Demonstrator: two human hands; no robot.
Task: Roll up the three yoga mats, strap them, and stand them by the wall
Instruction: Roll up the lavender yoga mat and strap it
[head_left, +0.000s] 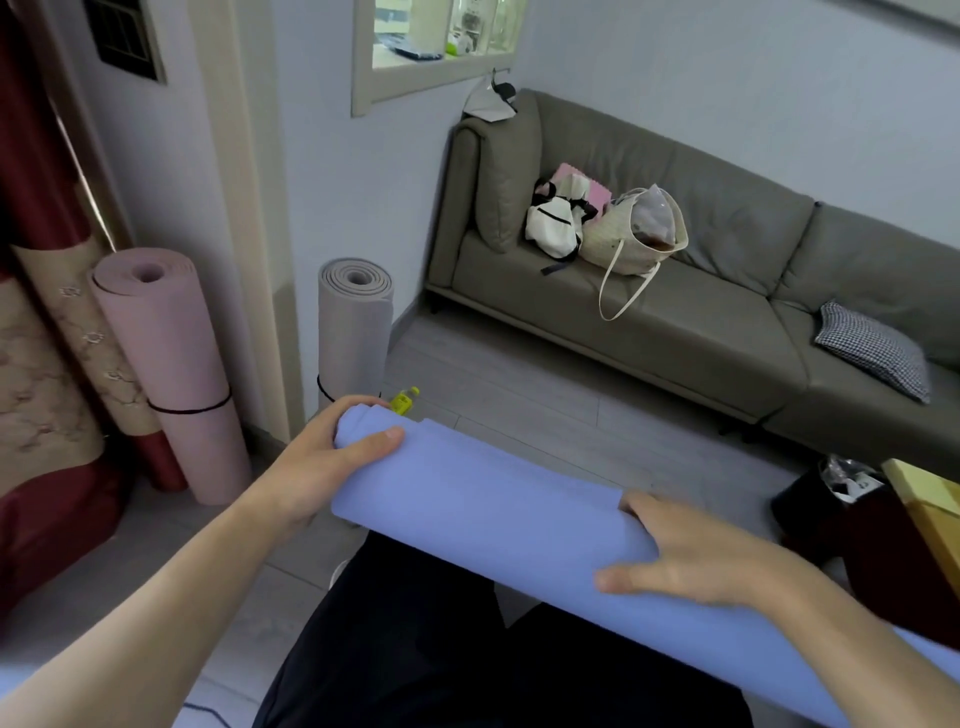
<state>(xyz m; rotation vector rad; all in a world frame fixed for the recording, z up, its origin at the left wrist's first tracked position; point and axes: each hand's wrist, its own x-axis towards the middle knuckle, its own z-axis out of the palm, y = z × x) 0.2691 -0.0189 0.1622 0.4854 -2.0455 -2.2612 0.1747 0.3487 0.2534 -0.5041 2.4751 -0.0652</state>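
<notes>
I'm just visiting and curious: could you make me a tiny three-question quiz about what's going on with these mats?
1. True or false: the pink mat and the grey mat both stand upright with a black strap around them.
2. Which mat do the left hand and right hand hold? A) pink B) grey C) blue
3. Fill in: the bags sit on the ____.

Key: 1 true. 2 C, the blue mat. 3 sofa.

Three rolled foam yoga mats: one pink (174, 364), one grey (355, 332), one blue (493, 519). Two black elastic straps, on the pink (189, 409) and grey (324, 391) rolls. Two hands (322, 467) (696, 556). One grey-green upholstered sofa (675, 332), two bags (556, 218) (636, 234), one checked cushion (875, 351), one small yellow bottle (404, 399).
</notes>
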